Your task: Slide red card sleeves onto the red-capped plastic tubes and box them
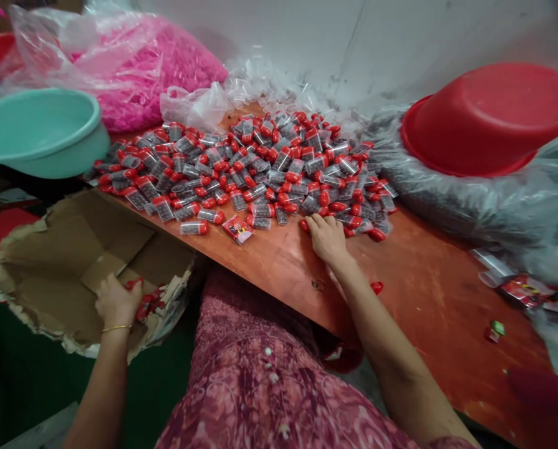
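Note:
A big heap of small clear tubes with red caps lies on the brown table. My right hand rests at the heap's near edge, fingers curled on the tubes there; what it holds is hidden. My left hand reaches down into a torn cardboard box beside the table, closed over several red-capped pieces lying in the box's corner. A small red printed packet sits alone at the heap's front edge.
A teal basin stands at the left, with a bag of pink pieces behind it. An upturned red basin rests on a clear bag of dark pieces at right. Loose packets and a red cap lie on the table.

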`<act>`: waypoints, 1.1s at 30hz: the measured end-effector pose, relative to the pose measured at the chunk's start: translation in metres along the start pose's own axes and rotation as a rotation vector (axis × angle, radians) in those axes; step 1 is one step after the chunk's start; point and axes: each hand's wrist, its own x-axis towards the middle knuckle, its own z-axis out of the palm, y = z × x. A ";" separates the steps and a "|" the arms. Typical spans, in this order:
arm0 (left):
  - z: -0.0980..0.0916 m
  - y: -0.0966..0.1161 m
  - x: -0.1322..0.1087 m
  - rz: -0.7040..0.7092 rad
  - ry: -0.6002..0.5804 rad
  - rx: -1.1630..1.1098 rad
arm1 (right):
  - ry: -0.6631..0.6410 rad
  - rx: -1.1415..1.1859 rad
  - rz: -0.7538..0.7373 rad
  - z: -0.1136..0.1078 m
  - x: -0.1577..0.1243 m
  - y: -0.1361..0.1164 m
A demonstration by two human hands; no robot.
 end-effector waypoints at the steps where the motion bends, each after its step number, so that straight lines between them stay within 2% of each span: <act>1: 0.002 0.009 -0.002 0.031 0.062 0.024 | 0.013 -0.008 -0.005 0.001 -0.005 -0.004; 2: 0.007 0.023 -0.005 0.098 0.088 0.005 | 0.022 -0.004 -0.012 0.002 -0.011 -0.010; 4: 0.022 0.064 -0.015 0.350 0.066 -0.078 | 0.024 0.027 -0.020 0.001 -0.024 -0.025; 6: 0.042 0.109 -0.024 0.579 0.002 -0.096 | 0.011 0.069 0.003 0.002 -0.035 -0.040; 8: 0.063 0.145 -0.030 0.730 -0.065 -0.069 | 0.004 0.114 0.054 0.005 -0.044 -0.051; 10: 0.080 0.166 -0.032 0.804 -0.124 -0.038 | 0.012 0.154 0.096 0.008 -0.050 -0.057; 12: 0.091 0.174 -0.033 0.823 -0.146 -0.030 | 0.026 0.187 0.118 0.011 -0.053 -0.060; 15: 0.098 0.171 -0.036 0.814 -0.123 -0.072 | 0.035 0.216 0.126 0.011 -0.054 -0.061; 20: 0.097 0.165 -0.039 0.784 -0.104 -0.124 | -0.003 0.254 0.161 0.006 -0.050 -0.061; 23: 0.093 0.167 -0.038 0.747 -0.049 -0.178 | 0.056 0.345 0.174 -0.002 -0.046 -0.064; 27: 0.087 0.174 -0.044 0.778 0.010 -0.268 | 0.218 0.737 0.162 -0.013 -0.036 -0.085; 30: 0.088 0.180 -0.050 0.831 0.004 -0.301 | 0.160 1.127 0.176 -0.013 -0.021 -0.105; 33: 0.095 0.182 -0.052 0.861 -0.050 -0.301 | 0.156 1.332 0.234 -0.004 -0.006 -0.114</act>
